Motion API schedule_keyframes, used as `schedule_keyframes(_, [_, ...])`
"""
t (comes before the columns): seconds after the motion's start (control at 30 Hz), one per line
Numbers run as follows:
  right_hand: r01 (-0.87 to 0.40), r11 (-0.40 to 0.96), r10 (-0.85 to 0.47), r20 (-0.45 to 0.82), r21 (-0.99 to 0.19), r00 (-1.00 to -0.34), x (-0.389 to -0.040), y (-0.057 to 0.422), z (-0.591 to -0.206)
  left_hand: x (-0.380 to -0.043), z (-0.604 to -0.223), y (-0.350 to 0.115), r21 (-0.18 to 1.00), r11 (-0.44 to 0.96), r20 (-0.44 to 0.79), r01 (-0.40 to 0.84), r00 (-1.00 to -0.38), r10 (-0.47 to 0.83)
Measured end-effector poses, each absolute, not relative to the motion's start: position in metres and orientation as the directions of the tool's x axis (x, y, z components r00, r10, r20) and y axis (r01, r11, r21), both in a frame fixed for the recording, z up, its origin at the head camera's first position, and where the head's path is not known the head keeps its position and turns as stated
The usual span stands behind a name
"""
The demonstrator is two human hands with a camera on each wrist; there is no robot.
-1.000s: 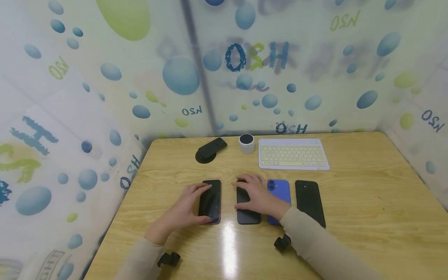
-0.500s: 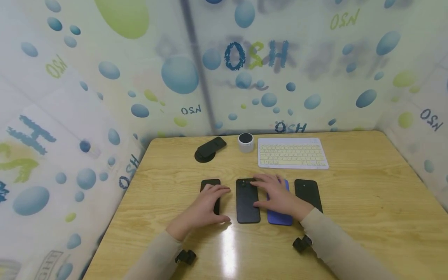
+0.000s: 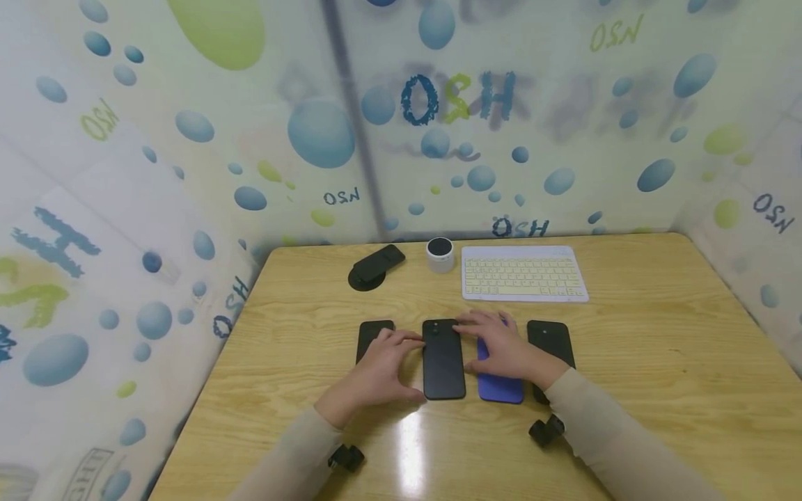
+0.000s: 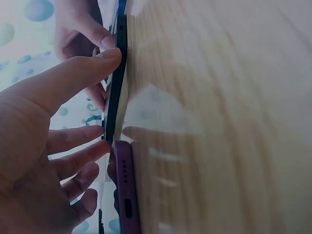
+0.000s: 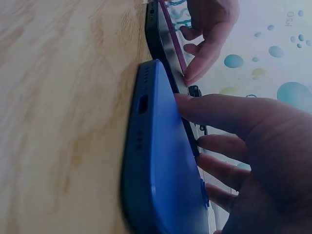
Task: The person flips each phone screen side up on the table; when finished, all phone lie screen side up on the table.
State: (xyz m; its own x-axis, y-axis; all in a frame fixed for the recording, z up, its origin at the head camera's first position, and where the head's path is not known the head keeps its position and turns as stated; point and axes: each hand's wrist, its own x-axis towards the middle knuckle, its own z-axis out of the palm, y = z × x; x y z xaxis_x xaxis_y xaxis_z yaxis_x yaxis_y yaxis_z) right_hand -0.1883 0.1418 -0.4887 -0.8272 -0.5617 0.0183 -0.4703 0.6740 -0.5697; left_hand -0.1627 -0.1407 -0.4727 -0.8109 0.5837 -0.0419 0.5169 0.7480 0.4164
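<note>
The black phone (image 3: pixel 443 362) lies flat near the centre of the head view. The left hand (image 3: pixel 385 372), thumb and fingers spread, touches its left edge, partly covering a purple-edged phone (image 3: pixel 372 335). The right hand (image 3: pixel 503 346), also loosely spread, has its fingertips at the upper right edge and lies across a blue phone (image 3: pixel 500 390). Upper centre-right on the table (image 3: pixel 658 334) sits a white keyboard (image 3: pixel 525 275), with a white cylinder (image 3: pixel 441 259) to its left.

Head view: left hand (image 3: pixel 379 374) hides lower part of flat, black-faced, purple-rimmed phone (image 3: pixel 374 334). Right hand (image 3: pixel 505 351) hides much of flat blue rectangular phone (image 3: pixel 500 390).
</note>
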Motion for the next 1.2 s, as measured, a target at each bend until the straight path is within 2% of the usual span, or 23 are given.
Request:
schedule_keyframes(0.4, [-0.441,0.67,-0.531,0.029,-0.597,-0.847,-0.1893,0.1384,-0.4872,-0.1611,-0.4708,-0.1346,0.365,0.798,-0.066,0.479,-0.842,0.536])
schedule_keyframes(0.8, [-0.409,0.665,-0.493,0.045,-0.625,-0.869,-0.1895,0.1349,-0.4909,-0.1608,-0.4704,-0.1348,0.355,0.796,-0.055,0.489,-0.84,0.54])
schedule_keyframes(1.2, [-0.446,0.631,-0.452,0.167,-0.635,-0.876,-0.189,0.1342,-0.494,-0.1628,-0.4712,-0.1362,0.333,0.789,-0.06,0.517,-0.823,0.565])
